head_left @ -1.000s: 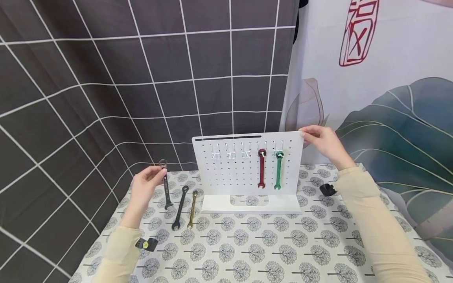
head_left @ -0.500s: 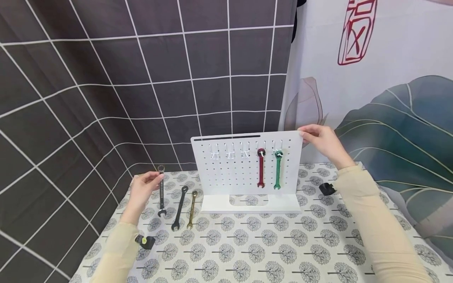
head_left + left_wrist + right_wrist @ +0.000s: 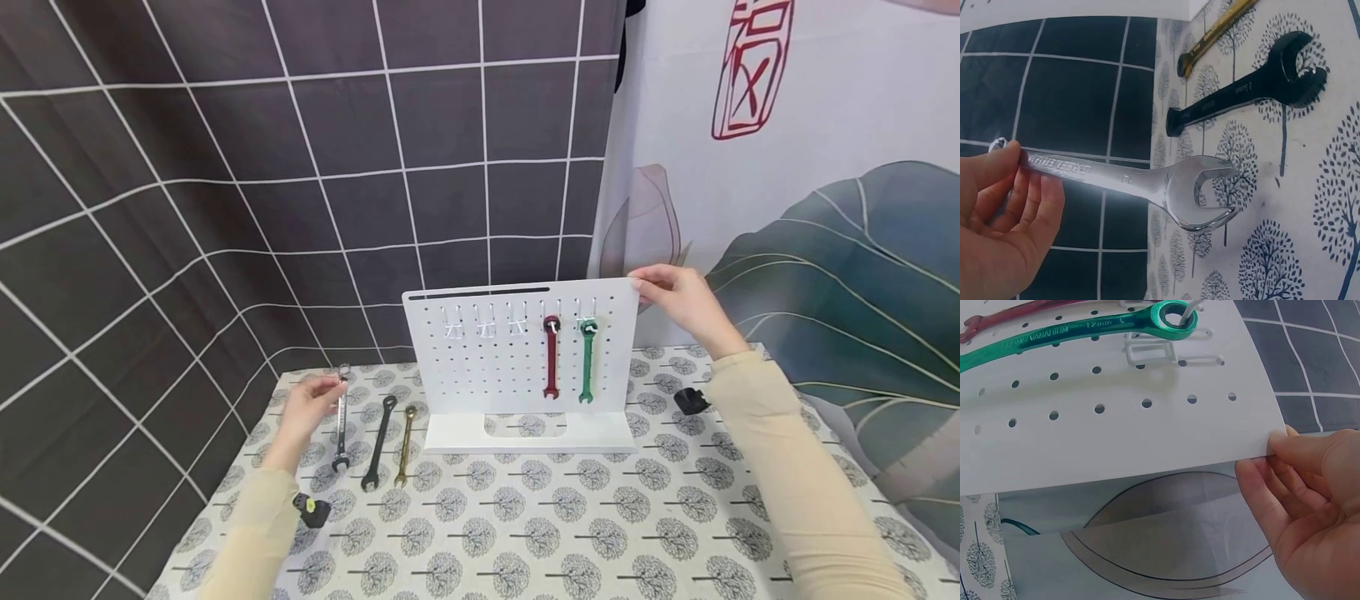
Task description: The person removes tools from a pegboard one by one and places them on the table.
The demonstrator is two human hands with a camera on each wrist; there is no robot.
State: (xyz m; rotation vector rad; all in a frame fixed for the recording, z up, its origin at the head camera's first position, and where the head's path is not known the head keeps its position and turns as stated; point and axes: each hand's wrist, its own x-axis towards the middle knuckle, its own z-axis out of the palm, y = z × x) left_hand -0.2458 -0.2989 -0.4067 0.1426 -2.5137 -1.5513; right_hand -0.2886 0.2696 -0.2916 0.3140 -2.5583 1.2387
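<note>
My left hand (image 3: 306, 410) pinches a silver combination wrench (image 3: 1104, 178) near its ring end, between thumb and fingers. Its open jaw end points down toward the cloth; whether it touches cannot be told. To its right lie a black wrench (image 3: 379, 442) and a gold wrench (image 3: 406, 446) on the table. With thumb and fingers, my right hand (image 3: 682, 300) grips the upper right corner of a white pegboard (image 3: 517, 375). A red wrench (image 3: 552, 358) and a green wrench (image 3: 588, 362) hang by their ring ends from its hooks.
Three white hooks (image 3: 486, 325) on the board's left part bear nothing. The board stands on a white base (image 3: 457, 432) with a cutout. A tree-patterned cloth (image 3: 540, 517) covers the table. A dark checked curtain (image 3: 300, 167) hangs behind and at the left.
My left hand has lowered the silver wrench and shifted it slightly left; its open end has swung left toward me. My right hand keeps its grip on the board's corner.
</note>
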